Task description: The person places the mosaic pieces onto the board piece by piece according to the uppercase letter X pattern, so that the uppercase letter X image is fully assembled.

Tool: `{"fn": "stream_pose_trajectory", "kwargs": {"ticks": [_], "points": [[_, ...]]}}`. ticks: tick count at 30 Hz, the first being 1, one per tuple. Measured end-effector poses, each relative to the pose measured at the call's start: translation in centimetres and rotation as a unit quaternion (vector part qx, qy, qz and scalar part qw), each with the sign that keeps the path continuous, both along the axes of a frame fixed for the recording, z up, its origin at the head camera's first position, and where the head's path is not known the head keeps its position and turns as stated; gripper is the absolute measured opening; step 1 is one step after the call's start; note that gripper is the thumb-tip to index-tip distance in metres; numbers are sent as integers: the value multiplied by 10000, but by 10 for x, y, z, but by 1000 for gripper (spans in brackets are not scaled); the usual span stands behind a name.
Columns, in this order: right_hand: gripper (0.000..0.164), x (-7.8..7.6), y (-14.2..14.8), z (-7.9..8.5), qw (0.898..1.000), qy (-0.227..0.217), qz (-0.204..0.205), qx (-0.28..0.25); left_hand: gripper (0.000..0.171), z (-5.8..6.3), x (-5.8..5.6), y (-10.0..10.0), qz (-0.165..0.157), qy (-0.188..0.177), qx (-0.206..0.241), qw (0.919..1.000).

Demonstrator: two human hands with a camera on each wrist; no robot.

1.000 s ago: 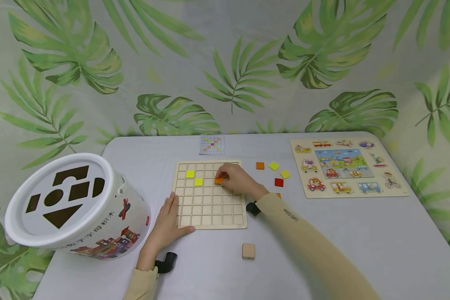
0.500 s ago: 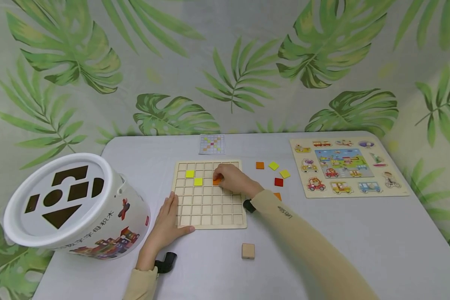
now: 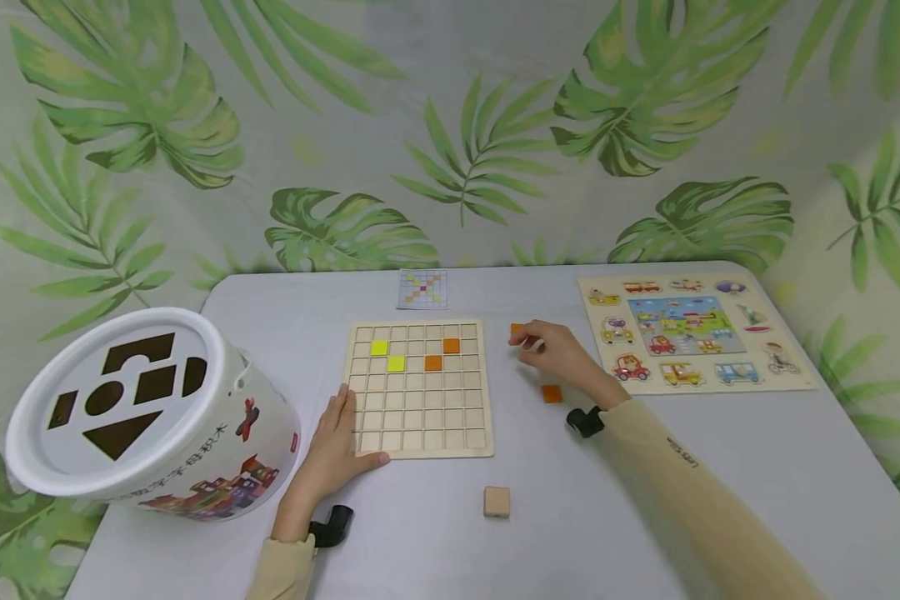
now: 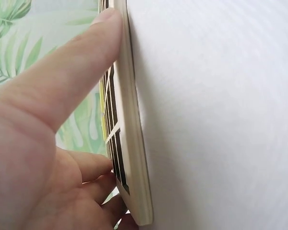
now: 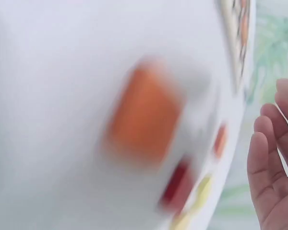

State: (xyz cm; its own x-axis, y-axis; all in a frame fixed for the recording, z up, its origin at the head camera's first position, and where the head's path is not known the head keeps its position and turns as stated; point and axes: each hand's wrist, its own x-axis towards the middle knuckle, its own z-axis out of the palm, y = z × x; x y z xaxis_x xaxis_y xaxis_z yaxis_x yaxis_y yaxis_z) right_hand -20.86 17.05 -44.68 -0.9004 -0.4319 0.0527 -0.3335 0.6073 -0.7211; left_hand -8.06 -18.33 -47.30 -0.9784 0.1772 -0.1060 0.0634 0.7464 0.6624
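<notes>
The wooden grid board (image 3: pixel 422 417) lies flat, with two yellow tiles, among them a yellow tile (image 3: pixel 379 347), and two orange tiles (image 3: pixel 433 362) in its squares. My left hand (image 3: pixel 332 454) rests at its lower left corner, fingers along the left edge, thumb against the front edge. My right hand (image 3: pixel 558 354) hovers over the loose tiles, loosely bent fingertips close to an orange tile (image 3: pixel 517 328); nothing shows between them. In the right wrist view, a blurred orange tile (image 5: pixel 146 115), a red tile (image 5: pixel 177 187) and yellow tiles (image 5: pixel 202 191) lie beside the hand.
A small pattern card (image 3: pixel 422 289) lies behind the board. On the right is a picture puzzle board (image 3: pixel 622 292); on the left stands a white bucket (image 3: pixel 262 417) with shaped holes in its lid. A wooden block (image 3: pixel 497 502) sits near the front.
My right hand has let go of an orange tile in the grid and moved right to the loose tiles. A second orange tile shows in the grid, uncovered. My left hand stays put.
</notes>
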Motion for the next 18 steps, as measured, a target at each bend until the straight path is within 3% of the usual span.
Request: {"fn": "stream_pose_trajectory", "kwargs": {"ticks": [8,18], "points": [[22,16,50,-9,9981,-188,-336,491,111,-2,1,-4,-28,-14,180,9998],[22,15,56,-18,9964,-99,-349,767,109,4,4,-3,84,-148,177,9997]]}}
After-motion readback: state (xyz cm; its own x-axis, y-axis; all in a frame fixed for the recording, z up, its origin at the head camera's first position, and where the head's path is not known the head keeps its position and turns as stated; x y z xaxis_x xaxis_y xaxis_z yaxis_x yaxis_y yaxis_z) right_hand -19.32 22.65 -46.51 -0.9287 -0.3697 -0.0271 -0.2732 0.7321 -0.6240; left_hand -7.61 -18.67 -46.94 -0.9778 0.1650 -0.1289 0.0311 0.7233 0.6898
